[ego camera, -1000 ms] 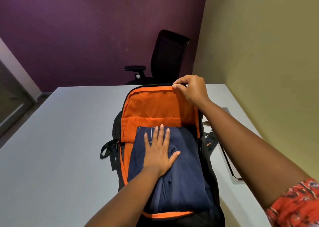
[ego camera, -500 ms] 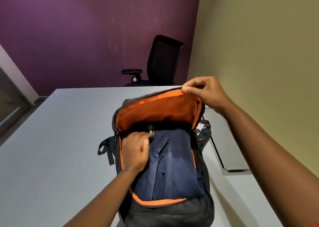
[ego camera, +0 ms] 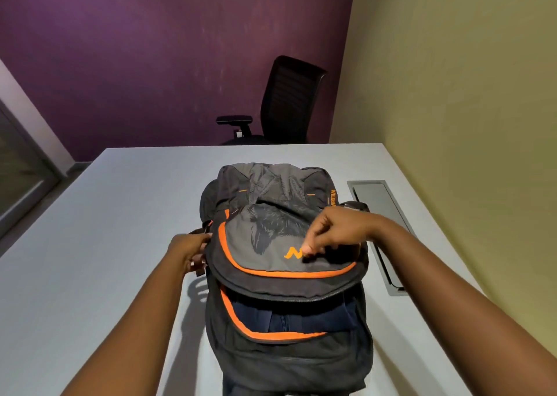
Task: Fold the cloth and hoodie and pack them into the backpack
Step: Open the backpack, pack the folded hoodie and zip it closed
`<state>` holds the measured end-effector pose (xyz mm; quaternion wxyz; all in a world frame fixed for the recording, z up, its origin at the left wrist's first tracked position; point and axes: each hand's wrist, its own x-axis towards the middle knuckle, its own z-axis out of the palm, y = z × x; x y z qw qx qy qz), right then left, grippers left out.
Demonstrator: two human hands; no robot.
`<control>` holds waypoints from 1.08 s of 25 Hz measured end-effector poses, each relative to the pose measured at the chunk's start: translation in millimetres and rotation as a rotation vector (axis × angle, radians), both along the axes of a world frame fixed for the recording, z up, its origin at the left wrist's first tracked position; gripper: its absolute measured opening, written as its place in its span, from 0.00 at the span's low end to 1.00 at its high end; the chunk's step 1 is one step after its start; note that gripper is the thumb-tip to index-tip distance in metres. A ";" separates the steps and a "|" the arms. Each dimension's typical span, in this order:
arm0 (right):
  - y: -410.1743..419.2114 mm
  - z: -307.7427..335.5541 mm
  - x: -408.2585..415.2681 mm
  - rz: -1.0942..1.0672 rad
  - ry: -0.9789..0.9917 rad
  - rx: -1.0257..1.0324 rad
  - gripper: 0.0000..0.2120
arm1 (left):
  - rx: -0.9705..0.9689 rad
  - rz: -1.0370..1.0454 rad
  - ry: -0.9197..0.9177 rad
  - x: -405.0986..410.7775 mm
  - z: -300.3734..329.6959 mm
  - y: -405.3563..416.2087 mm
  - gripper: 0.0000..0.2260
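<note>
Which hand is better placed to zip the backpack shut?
Probably left. The left hand sits at the backpack's side, where the zipper track starts; the right hand holds the flap down over the hoodie.

One backpack (ego camera: 283,245), one navy hoodie (ego camera: 289,317) inside, two hands, one table (ego camera: 105,230), one office chair (ego camera: 286,103).

Both bare forearms reach in from the near edge. The left hand (ego camera: 190,252) sits lower and further left, fingers curled round something dark. The right hand (ego camera: 337,233) is further in, wrist bent, fingers curled downward, thumb and fingertips pinched together.
</note>
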<state>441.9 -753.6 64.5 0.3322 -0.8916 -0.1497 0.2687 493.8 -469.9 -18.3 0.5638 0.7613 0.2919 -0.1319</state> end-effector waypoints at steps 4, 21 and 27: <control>33.8 -41.4 14.0 -0.248 -0.504 -0.351 0.29 | 0.593 -0.315 -0.476 -9.4 12.5 -49.6 0.23; 76.3 -79.5 -0.7 0.033 -0.103 -0.677 0.70 | 0.296 0.082 -0.181 -36.4 -48.1 -37.1 0.15; 84.9 -88.0 0.3 0.027 0.049 -0.788 0.70 | 0.241 -0.029 -0.320 -40.1 -58.9 -14.8 0.17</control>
